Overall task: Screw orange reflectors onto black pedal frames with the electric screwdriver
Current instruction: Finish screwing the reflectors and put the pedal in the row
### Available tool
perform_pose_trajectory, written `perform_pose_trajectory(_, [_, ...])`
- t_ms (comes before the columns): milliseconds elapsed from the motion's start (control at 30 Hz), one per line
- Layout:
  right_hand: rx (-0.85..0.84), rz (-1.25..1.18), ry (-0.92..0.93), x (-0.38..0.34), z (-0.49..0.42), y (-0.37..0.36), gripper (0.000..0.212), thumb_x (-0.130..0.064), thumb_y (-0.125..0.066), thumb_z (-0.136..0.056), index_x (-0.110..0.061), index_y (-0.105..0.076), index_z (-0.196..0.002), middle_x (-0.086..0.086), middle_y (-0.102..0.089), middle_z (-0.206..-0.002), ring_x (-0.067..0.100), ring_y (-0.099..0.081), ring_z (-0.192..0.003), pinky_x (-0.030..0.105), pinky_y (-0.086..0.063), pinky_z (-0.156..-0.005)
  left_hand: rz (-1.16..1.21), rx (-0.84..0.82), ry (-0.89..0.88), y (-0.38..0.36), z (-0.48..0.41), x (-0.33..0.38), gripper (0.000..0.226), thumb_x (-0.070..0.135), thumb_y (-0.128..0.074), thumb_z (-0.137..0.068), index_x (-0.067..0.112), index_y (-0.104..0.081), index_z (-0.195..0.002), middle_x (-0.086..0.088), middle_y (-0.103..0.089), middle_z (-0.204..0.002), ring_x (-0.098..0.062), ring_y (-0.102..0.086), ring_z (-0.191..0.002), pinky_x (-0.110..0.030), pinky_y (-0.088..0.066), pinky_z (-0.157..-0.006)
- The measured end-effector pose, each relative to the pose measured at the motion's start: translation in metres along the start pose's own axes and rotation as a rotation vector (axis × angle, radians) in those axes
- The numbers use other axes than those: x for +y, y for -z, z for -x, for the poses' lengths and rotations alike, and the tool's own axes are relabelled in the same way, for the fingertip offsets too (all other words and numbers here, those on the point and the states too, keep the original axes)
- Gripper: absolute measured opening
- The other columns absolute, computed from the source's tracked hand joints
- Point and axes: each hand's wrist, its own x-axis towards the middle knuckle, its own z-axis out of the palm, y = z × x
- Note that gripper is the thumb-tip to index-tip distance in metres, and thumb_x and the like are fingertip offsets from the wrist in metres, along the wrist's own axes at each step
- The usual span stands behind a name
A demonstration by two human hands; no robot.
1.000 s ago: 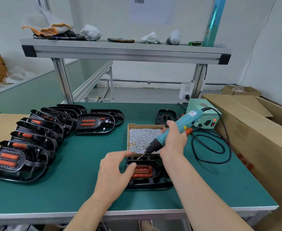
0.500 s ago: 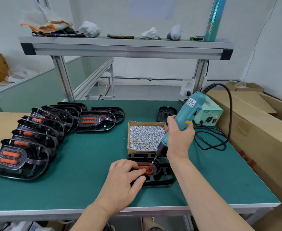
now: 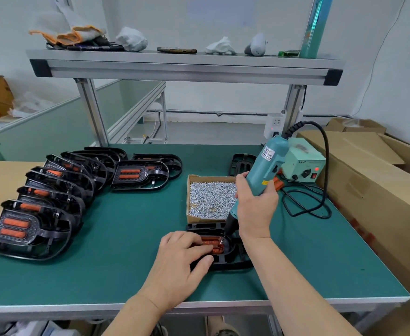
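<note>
Compared with half a second ago, my right hand has stood the teal electric screwdriver more upright, and its bit tip now touches the right end of the orange ribbed reflector; before, the tip was only just above it. One second ago the tool was tilted low over the open cardboard box of small silver screws. My left hand has moved a little to the right and now lies flat on the reflector, fingers pressing down, thumb on the near rim of the black plastic pedal frame.

The right hand is clenched around the screwdriver body. The left hand grasps nothing; it only presses.

The frame lies near the front edge of the green worktop, just in front of the screw box and touching it at the far side. To the left there is wide bare mat before the row of finished black pedals with orange inserts, which overlap one another along the left edge. To the right, bare mat continues to the worktop edge; the black coiled cable lies behind it, near the pale green power unit.

The reflector sits inside the frame recess, glossy, its left part hidden under my fingers.
</note>
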Motion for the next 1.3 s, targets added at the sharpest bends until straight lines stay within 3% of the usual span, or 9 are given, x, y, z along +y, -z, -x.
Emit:
perform_pose_trajectory(167, [-0.026,0.028,0.057,-0.001,0.003,-0.003,0.016,-0.031,-0.071,-0.078,-0.024,-0.057,-0.076,-0.007,-0.056,-0.06,0.013,-0.052,-0.054,0.035,-0.047,-0.054,-0.002,0.004,-0.003,0.0,0.0,0.001,0.034,0.049,-0.046,-0.095,0.037,-0.073,-0.11,0.02,-0.057,-0.104,-0.006,-0.05,-0.102,-0.035,-0.034,-0.099])
perform_pose_trajectory(333, [-0.097,0.048,0.166,-0.005,0.009,-0.007,0.012,-0.032,-0.069,-0.078,-0.031,-0.057,-0.078,-0.013,-0.056,-0.063,0.007,-0.05,-0.055,0.02,-0.044,-0.054,-0.007,0.002,-0.001,0.0,0.0,0.0,0.034,0.05,-0.047,-0.094,0.037,-0.073,-0.11,0.02,-0.058,-0.104,-0.005,-0.05,-0.103,-0.036,-0.035,-0.099])
perform_pose_trajectory(433, [-0.114,0.055,0.198,-0.005,0.012,-0.007,0.016,-0.031,-0.068,-0.08,-0.031,-0.053,-0.076,-0.013,-0.054,-0.062,0.006,-0.048,-0.054,0.02,-0.043,-0.054,-0.008,0.006,0.001,-0.001,0.0,0.0,0.034,0.05,-0.046,-0.094,0.037,-0.073,-0.11,0.02,-0.058,-0.104,-0.006,-0.05,-0.103,-0.036,-0.037,-0.098])
perform_pose_trajectory(600, [-0.099,0.039,0.193,0.001,0.014,-0.006,0.027,-0.04,-0.066,-0.076,-0.017,-0.052,-0.076,-0.01,-0.052,-0.061,0.006,-0.046,-0.052,0.019,-0.042,-0.05,-0.019,-0.004,0.002,-0.002,0.0,0.0,0.034,0.05,-0.046,-0.095,0.037,-0.073,-0.11,0.02,-0.057,-0.103,-0.006,-0.05,-0.102,-0.036,-0.036,-0.099])
perform_pose_trajectory(833, [-0.112,0.097,0.161,0.002,0.014,-0.012,0.024,-0.041,-0.066,-0.075,-0.031,-0.044,-0.071,-0.014,-0.047,-0.057,0.007,-0.042,-0.05,0.028,-0.041,-0.052,-0.016,-0.014,0.011,-0.002,0.0,0.0,0.035,0.05,-0.045,-0.094,0.037,-0.073,-0.11,0.018,-0.058,-0.104,-0.009,-0.051,-0.102,-0.036,-0.038,-0.097])
perform_pose_trajectory(967, [-0.169,0.009,0.122,-0.002,0.013,-0.005,0.017,-0.039,-0.069,-0.076,-0.034,-0.054,-0.072,-0.013,-0.053,-0.06,0.009,-0.048,-0.055,0.029,-0.045,-0.056,0.01,-0.028,0.02,0.0,0.0,0.0,0.036,0.051,-0.046,-0.094,0.037,-0.073,-0.112,0.02,-0.057,-0.105,-0.006,-0.048,-0.104,-0.034,-0.039,-0.095])
perform_pose_trajectory(1067, [-0.211,-0.074,0.114,-0.012,0.008,0.002,0.01,-0.034,-0.073,-0.079,-0.031,-0.065,-0.084,-0.008,-0.061,-0.069,0.015,-0.056,-0.063,0.032,-0.051,-0.064,0.062,-0.044,0.024,0.001,-0.001,0.001,0.038,0.051,-0.045,-0.094,0.034,-0.073,-0.115,0.02,-0.055,-0.107,-0.005,-0.046,-0.106,-0.033,-0.043,-0.094])
perform_pose_trajectory(1200, [-0.138,-0.285,0.069,-0.032,-0.015,0.011,0.015,-0.031,-0.075,-0.081,-0.023,-0.065,-0.09,0.001,-0.059,-0.07,0.015,-0.055,-0.059,0.027,-0.051,-0.062,0.072,-0.051,0.011,0.002,-0.001,0.001,0.038,0.05,-0.045,-0.096,0.032,-0.072,-0.117,0.019,-0.055,-0.108,-0.004,-0.045,-0.108,-0.031,-0.044,-0.095])
perform_pose_trajectory(1300, [0.001,-0.346,-0.05,-0.03,-0.035,0.019,0.02,-0.031,-0.074,-0.088,-0.019,-0.059,-0.094,-0.007,-0.06,-0.059,0.008,-0.055,-0.053,0.021,-0.049,-0.058,0.05,-0.057,-0.008,0.003,0.001,0.001,0.039,0.05,-0.044,-0.098,0.032,-0.071,-0.119,0.018,-0.056,-0.11,-0.007,-0.047,-0.107,-0.031,-0.045,-0.095])
